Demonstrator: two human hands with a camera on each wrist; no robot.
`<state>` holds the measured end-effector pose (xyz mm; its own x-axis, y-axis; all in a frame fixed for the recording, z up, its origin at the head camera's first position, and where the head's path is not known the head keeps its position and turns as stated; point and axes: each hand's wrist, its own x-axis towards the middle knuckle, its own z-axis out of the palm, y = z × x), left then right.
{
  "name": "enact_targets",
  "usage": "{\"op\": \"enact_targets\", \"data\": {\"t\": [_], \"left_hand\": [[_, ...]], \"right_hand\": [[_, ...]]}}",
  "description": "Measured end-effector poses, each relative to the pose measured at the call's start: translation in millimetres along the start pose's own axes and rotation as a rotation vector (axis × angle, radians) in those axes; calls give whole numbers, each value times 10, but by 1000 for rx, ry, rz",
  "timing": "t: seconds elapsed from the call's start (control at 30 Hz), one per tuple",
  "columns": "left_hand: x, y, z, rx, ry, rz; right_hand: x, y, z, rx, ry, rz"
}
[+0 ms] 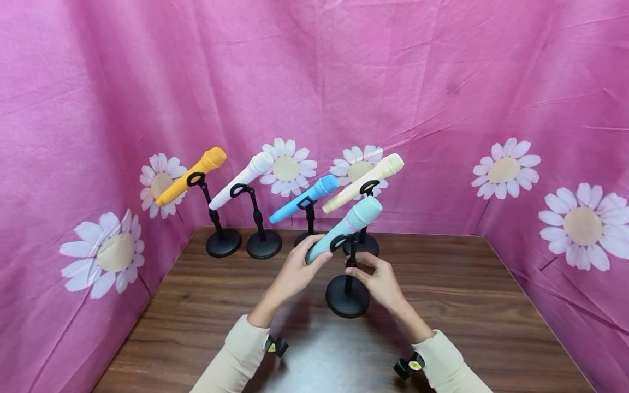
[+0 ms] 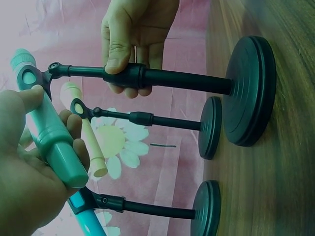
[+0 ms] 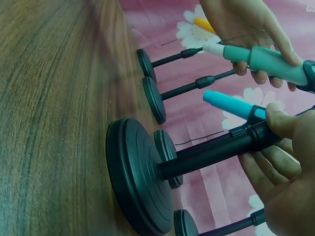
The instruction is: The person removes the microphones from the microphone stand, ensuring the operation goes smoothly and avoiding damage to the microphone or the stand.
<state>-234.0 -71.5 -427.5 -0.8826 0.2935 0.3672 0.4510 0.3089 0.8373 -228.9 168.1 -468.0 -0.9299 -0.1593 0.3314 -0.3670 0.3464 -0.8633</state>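
A mint-green microphone [image 1: 350, 222] sits tilted in the ring clip of a black desk stand [image 1: 348, 297], its head up to the right. My left hand [image 1: 297, 268] grips the lower end of the microphone, thumb on one side and fingers curled round the other, as the left wrist view shows. My right hand [image 1: 378, 278] holds the stand's upright at its thicker collar [image 2: 125, 75], pinched between thumb and fingers. The round base of this stand is near the tabletop, in front of the other stands.
Behind, along the table's [image 1: 442, 305] back edge, stand more black stands with an orange microphone [image 1: 189, 177], a white one [image 1: 241, 180], a blue one [image 1: 304, 199] and a cream one [image 1: 366, 183]. A pink curtain [image 1: 314, 71] with daisies hangs round the table.
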Motion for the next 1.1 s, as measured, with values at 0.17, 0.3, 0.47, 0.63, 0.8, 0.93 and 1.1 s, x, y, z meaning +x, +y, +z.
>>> {"op": "enact_targets", "data": {"t": [0.17,0.3,0.47,0.63,0.8,0.93,1.1], "left_hand": [[20,9,-7,-1,-9,13],[38,19,-16,-1,-17,18],[50,41,-41,7,-47,27],[53,87,-103,11,-98,35],[106,182,-151,32,-121,55],[181,256,-131,64,-120,74],[237,338,-84,96,-130,97]], "right_hand": [[-3,6,-9,17,-4,-3],[14,15,-17,25,0,-16],[12,9,-32,22,-6,-8],[1,-11,-48,19,-31,11],[16,-57,-63,26,-70,9],[36,-84,-97,16,-84,6],[47,-85,-123,-11,-112,14]]}}
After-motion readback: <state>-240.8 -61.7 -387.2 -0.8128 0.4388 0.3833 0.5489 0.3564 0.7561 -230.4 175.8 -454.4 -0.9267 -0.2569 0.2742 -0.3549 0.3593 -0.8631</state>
